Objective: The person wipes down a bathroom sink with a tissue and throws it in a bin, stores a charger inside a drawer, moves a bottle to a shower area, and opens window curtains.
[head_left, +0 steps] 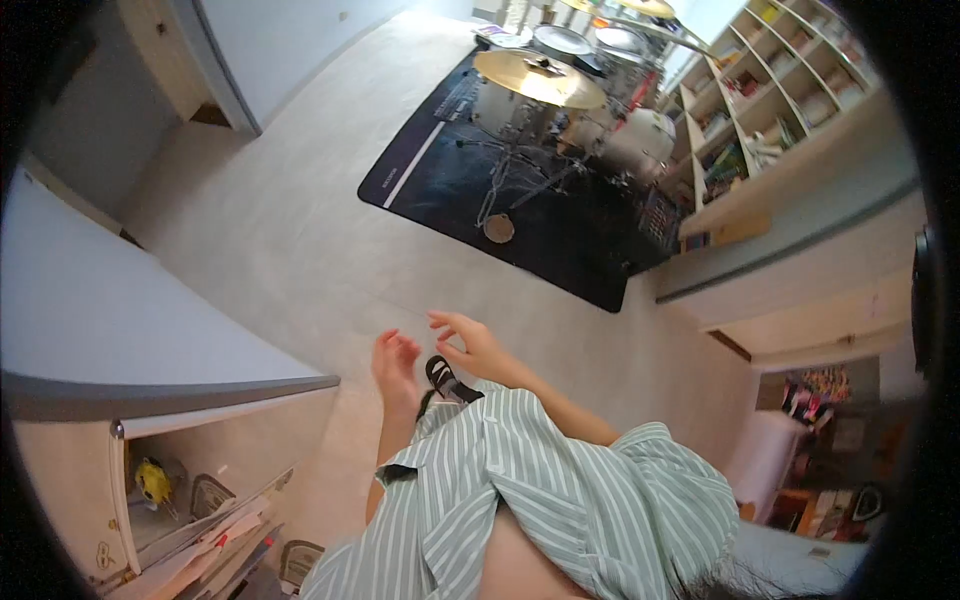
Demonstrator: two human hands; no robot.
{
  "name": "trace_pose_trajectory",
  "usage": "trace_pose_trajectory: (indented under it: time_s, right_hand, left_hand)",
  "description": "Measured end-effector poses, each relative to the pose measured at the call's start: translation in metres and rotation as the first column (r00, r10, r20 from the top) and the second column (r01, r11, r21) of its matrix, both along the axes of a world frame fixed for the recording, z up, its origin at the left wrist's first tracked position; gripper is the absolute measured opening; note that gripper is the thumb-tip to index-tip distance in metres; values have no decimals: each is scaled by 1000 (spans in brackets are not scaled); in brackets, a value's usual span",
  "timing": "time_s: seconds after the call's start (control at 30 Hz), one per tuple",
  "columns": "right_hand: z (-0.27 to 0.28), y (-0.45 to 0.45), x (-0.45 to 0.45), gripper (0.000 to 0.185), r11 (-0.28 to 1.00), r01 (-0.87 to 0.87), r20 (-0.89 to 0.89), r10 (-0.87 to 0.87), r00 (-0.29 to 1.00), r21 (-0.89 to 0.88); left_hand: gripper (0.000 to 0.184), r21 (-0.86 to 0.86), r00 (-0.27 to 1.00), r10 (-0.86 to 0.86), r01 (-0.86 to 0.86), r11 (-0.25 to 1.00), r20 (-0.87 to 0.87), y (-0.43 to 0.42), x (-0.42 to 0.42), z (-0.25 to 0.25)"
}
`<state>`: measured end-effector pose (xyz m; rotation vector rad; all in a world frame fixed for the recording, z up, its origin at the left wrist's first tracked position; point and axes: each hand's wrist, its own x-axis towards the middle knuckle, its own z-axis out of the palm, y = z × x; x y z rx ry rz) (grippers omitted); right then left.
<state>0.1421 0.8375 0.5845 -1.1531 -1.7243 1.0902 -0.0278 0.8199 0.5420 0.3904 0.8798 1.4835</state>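
My left hand (396,362) is raised in front of my body, its fingers loosely bent and nothing seen in them. Close to its right, my right hand (472,342) reaches forward with thumb and fingers apart and holds nothing. The two hands do not touch each other. Beneath them a dark sandal (438,372) on my foot shows on the pale floor (300,250). A green-and-white striped shirt (560,460) covers my body and upper arms.
Ahead, a drum kit with a cymbal (540,78) stands on a black mat (420,180). Cubby shelves (735,110) full of items line the right. A wall end (325,382) juts in at left, above an open cabinet (120,500) holding a yellow object (154,482).
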Motion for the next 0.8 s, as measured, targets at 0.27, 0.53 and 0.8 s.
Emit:
trace_pose_trajectory:
  time_s: [0.27, 0.53, 0.8]
  right_hand:
    - [-12, 267, -49, 46, 983, 61, -176, -92, 980, -175]
    - [-12, 572, -141, 41, 967, -194, -129, 174, 976, -167]
    - [22, 838, -361, 35, 731, -668, -20, 672, 740, -138]
  left_hand:
    - [24, 289, 1000, -8, 2, 957, 21, 296, -25, 40]
    - [16, 126, 853, 29, 43, 991, -521, 558, -151, 18]
    - [21, -13, 758, 192, -255, 967, -623, 699, -329, 34]
